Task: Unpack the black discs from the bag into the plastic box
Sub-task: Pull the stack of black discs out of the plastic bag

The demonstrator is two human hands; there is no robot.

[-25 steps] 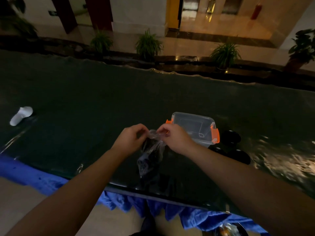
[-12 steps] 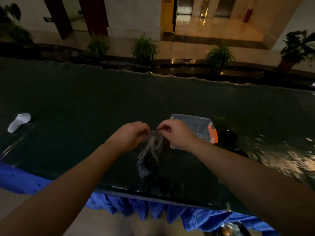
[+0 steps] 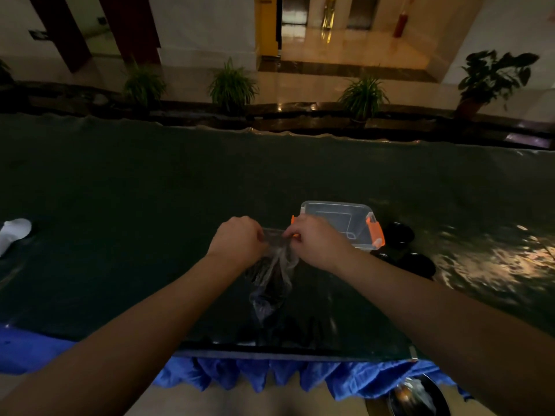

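Observation:
A clear plastic bag (image 3: 271, 277) with dark contents hangs above the dark table, pinched at its top by both hands. My left hand (image 3: 238, 240) grips the bag's left top edge and my right hand (image 3: 315, 240) grips the right top edge. Just behind my right hand stands the clear plastic box (image 3: 341, 222) with orange clips, open and with nothing showing inside. Black discs (image 3: 398, 234) lie on the table to the right of the box, another (image 3: 419, 265) nearer me. What is inside the bag is too dark to make out.
A white object (image 3: 13, 235) lies at the table's left edge. The dark glossy table (image 3: 150, 205) has a blue skirt (image 3: 270, 376) along its near edge. Potted plants (image 3: 232, 85) line the far side. A dark round thing (image 3: 417, 397) sits low at the bottom right.
Both hands stay on the bag's top and have drawn slightly apart. The bag hangs in much the same place; the view has shifted a little.

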